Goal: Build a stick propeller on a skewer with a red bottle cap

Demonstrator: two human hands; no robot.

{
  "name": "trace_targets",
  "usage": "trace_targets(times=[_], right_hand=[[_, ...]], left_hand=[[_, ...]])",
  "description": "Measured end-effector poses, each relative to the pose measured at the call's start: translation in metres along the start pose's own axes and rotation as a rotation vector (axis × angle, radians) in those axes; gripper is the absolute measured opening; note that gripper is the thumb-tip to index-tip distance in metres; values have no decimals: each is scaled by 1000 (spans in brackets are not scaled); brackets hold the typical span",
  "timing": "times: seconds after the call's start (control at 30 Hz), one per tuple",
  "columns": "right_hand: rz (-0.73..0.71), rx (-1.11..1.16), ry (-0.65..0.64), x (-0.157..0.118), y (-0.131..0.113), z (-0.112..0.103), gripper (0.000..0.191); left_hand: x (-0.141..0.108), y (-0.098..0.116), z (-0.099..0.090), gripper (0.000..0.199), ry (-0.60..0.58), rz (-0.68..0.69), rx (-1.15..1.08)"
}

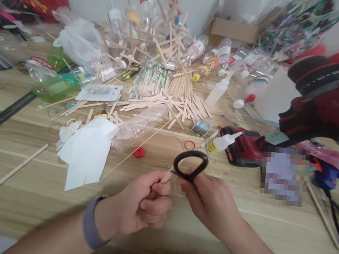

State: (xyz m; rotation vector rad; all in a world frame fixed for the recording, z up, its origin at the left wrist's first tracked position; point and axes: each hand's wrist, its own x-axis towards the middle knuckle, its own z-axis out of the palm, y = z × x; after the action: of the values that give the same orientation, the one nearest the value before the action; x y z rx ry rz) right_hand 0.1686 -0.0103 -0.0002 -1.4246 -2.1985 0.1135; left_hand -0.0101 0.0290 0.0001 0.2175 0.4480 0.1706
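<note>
Left hand (143, 205) curled tight around a small wooden stick (166, 177), at 6 o'clock on the table (32, 206). Right hand (207, 201) gripping black scissors (190, 165), blades touching the stick. Red cap (139, 152) at 11 o'clock, nearby.

Two bare hands, the left hand (143, 203) and the right hand (207, 203), work one pair of black-handled scissors (190, 166). Two white plastic squeeze bottles (218, 92) (224, 142), one red bottle cap (139, 152) and one red rubber band (189, 145) lie nearby.
</note>
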Motion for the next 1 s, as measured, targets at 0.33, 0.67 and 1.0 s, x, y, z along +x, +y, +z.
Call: trace_targets(times=[0.33, 0.67, 1.0], right_hand=[[-29, 25, -19, 1, 2, -2, 28], [1, 128, -92, -1, 5, -6, 22], [144, 15, -418, -8, 14, -19, 23]], left_hand=[[0, 0, 0, 45, -2, -3, 13], [-1, 0, 0, 43, 50, -57, 79], [1, 3, 9, 37, 495, 474, 344]])
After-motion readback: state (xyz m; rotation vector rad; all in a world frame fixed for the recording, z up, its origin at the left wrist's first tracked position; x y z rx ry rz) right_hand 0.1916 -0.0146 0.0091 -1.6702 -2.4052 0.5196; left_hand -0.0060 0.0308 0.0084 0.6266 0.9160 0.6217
